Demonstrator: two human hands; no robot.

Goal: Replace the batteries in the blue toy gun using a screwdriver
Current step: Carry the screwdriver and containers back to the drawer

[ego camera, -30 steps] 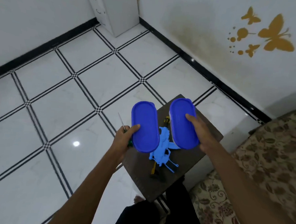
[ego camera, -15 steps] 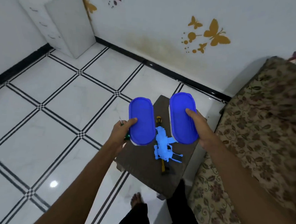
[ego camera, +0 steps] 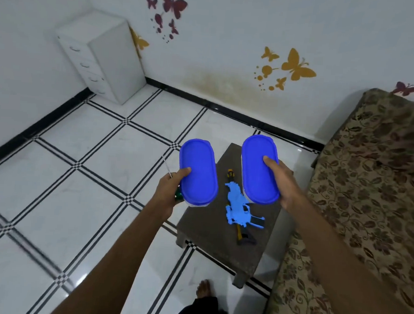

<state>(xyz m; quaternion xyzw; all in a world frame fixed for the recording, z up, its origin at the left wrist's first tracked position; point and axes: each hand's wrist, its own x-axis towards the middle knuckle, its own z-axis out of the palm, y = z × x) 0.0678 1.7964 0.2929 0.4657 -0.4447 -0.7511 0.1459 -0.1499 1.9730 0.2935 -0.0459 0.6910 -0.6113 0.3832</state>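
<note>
Stool [ego camera: 203,234] carries blue toy gun [ego camera: 238,206] mid-top; left hand [ego camera: 168,191] grips container [ego camera: 197,172] plus screwdriver [ego camera: 169,176], right hand [ego camera: 280,182] grips second container [ego camera: 259,169] — overloaded left grip could drop the screwdriver.

Bright even light, glossy floor [ego camera: 82,197] glare, blurred edges

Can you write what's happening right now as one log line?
left hand: holds blue-lidded box, screwdriver | right hand: holds second box | toy gun: on stool

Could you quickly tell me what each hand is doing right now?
Left hand: holds a blue-lidded container and a screwdriver.
Right hand: holds another blue-lidded container.
</note>
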